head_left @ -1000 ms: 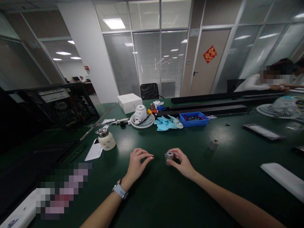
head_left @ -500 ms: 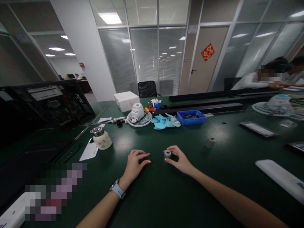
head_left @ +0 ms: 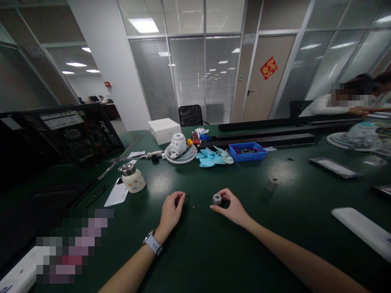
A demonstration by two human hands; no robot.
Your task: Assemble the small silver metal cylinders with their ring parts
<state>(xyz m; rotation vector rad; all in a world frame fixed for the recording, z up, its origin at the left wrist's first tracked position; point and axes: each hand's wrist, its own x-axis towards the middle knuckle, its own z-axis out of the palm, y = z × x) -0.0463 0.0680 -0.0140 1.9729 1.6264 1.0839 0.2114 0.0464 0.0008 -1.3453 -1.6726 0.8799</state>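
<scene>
Around a small metal motor point(head_left: 217, 198) standing on the green table, my right hand point(head_left: 232, 207) is closed, thumb in front and fingers behind. The motor's round top face shows small dark holes. To its left, my left hand point(head_left: 171, 209) has thumb and index fingertips pressed together just above the table. Whatever lies between those tips, if anything, is too small to make out. A tiny dark piece point(head_left: 193, 207) rests on the table between my hands, too small to name. A second metal cylinder point(head_left: 273, 184) stands farther right, apart from both hands.
Beyond my hands lie light-blue fan blades point(head_left: 210, 157), a white fan housing point(head_left: 180, 150) and a blue tray point(head_left: 248, 153) of small parts. A cream flask point(head_left: 134, 181) and white phone point(head_left: 116, 194) are at left. A white bar point(head_left: 360, 228) lies right; people sit far right.
My left hand has drawn back slightly left, its spread thumb and index finger now pinched together. The tiny dark piece now shows where those fingertips were. My right hand stays at the motor.
</scene>
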